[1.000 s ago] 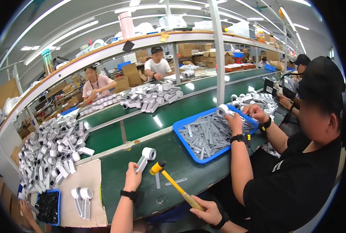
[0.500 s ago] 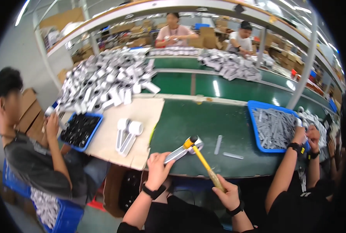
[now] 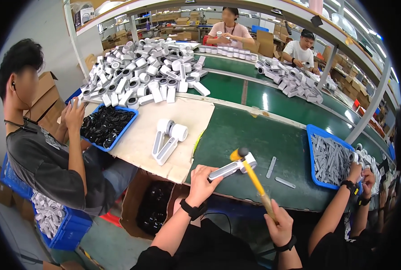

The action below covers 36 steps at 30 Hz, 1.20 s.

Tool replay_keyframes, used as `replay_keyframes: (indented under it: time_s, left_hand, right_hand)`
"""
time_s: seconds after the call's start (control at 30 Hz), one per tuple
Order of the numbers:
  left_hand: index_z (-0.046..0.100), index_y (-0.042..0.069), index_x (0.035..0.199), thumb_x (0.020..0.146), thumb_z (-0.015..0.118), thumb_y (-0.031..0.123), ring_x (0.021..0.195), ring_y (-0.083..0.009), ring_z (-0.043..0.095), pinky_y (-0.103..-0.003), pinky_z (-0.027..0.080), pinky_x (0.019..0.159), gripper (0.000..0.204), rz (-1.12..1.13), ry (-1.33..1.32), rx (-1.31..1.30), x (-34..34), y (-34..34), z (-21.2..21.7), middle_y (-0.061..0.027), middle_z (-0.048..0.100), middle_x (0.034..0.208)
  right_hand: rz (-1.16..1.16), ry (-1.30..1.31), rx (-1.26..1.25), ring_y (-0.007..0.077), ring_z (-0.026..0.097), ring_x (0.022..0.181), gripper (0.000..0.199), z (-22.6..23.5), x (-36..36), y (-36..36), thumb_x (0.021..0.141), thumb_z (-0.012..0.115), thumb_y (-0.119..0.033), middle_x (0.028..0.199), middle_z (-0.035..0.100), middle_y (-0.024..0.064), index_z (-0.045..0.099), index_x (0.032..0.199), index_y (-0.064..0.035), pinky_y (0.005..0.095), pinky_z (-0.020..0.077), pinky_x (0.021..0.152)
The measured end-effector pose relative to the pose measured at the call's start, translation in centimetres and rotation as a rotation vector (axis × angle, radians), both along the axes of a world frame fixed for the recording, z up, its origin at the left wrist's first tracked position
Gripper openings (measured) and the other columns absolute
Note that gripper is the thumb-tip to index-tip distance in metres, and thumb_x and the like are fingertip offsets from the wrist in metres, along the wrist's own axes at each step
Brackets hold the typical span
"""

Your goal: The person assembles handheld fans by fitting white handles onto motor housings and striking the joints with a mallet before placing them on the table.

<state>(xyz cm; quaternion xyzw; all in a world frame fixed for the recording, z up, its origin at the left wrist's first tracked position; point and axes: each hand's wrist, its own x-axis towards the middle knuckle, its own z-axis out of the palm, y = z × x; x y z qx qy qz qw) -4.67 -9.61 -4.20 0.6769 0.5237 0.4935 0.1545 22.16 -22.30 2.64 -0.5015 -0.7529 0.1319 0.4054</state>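
My left hand [image 3: 201, 183] grips the handle end of a white handheld device [image 3: 227, 170], which has a round head and a long grey-faced handle. It lies at the front of the green worktop. In my right hand [image 3: 279, 225] is a small mallet [image 3: 257, 182] with a yellow shaft, a tan grip and a yellow-and-black head. The mallet head hangs over the device's round end, partly covering it; I cannot tell whether they touch. Just right of the device, two grey flat strips [image 3: 271, 167] lie on the worktop. To its left, two similar white devices [image 3: 168, 143] rest on cardboard.
A blue tray of grey strips [image 3: 328, 157] stands at the right, by a co-worker's hands [image 3: 361, 176]. At the left, a person [image 3: 61, 148] sits near a blue tray of black parts [image 3: 107, 126]. White devices [image 3: 142, 72] are heaped behind. A metal post [image 3: 369, 105] rises at right.
The view has shifted, so the worktop sits differently in the picture. My left hand still holds the device and my right hand still holds the mallet over its round end.
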Motion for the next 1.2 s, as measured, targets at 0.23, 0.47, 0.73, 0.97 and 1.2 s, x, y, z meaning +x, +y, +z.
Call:
replay_keyframes:
  time_s: [0.23, 0.47, 0.73, 0.97, 1.2]
  left_hand:
    - [0.073, 0.008, 0.097, 0.076, 0.08, 0.019, 0.093, -0.0255, 0.057, -0.038, 0.039, 0.086, 0.025, 0.004, 0.006, -0.005, -0.1, 0.1, -0.2, -0.0052, 0.065, 0.086]
    - [0.073, 0.008, 0.098, 0.075, 0.08, 0.02, 0.094, -0.0255, 0.058, -0.038, 0.04, 0.087, 0.027, 0.007, -0.018, 0.007, 0.0, 0.0, -0.3, -0.0057, 0.066, 0.088]
    - [0.074, 0.007, 0.095, 0.073, 0.082, 0.024, 0.09, -0.0262, 0.06, -0.039, 0.041, 0.085, 0.03, 0.036, -0.005, -0.03, -0.4, 0.1, -1.1, -0.0073, 0.066, 0.086]
    - [0.075, 0.006, 0.091, 0.069, 0.084, 0.028, 0.09, -0.0253, 0.06, -0.039, 0.04, 0.082, 0.032, 0.11, -0.019, -0.017, 0.0, -0.3, -0.6, -0.0082, 0.066, 0.083]
    - [0.076, 0.009, 0.087, 0.068, 0.084, 0.031, 0.092, -0.0252, 0.057, -0.038, 0.04, 0.082, 0.03, 0.18, 0.043, -0.013, 0.0, -0.3, -0.9, -0.0054, 0.063, 0.078]
  right_hand:
    - [0.017, -0.12, -0.156, 0.026, 0.059, 0.066, 0.052, 0.0, 0.1, 1.0, 0.079, 0.069, 0.004, 0.076, 0.056, 0.0132, 0.06, 0.13, -0.0011, 0.0323, 0.0464, 0.063]
    - [0.021, -0.09, -0.21, 0.0244, 0.06, 0.067, 0.052, -0.5, -0.5, 0.4, 0.079, 0.071, 0.003, 0.079, 0.059, 0.0132, 0.06, 0.13, -0.0009, 0.0315, 0.047, 0.063]
    - [0.092, -0.162, -0.12, 0.0248, 0.059, 0.065, 0.053, 0.5, -1.3, 0.1, 0.078, 0.072, 0.004, 0.077, 0.058, 0.0123, 0.061, 0.129, -0.0019, 0.0309, 0.0471, 0.062]
    - [0.106, 0.014, -0.008, 0.0242, 0.057, 0.062, 0.051, 1.1, -2.2, 0.3, 0.078, 0.072, 0.003, 0.073, 0.056, 0.0117, 0.063, 0.127, -0.0028, 0.0314, 0.0455, 0.059]
    - [0.101, -0.129, -0.057, 0.029, 0.063, 0.062, 0.05, 0.3, -1.6, 0.2, 0.079, 0.072, -0.001, 0.079, 0.062, 0.0116, 0.064, 0.127, -0.0075, 0.0353, 0.0494, 0.056]
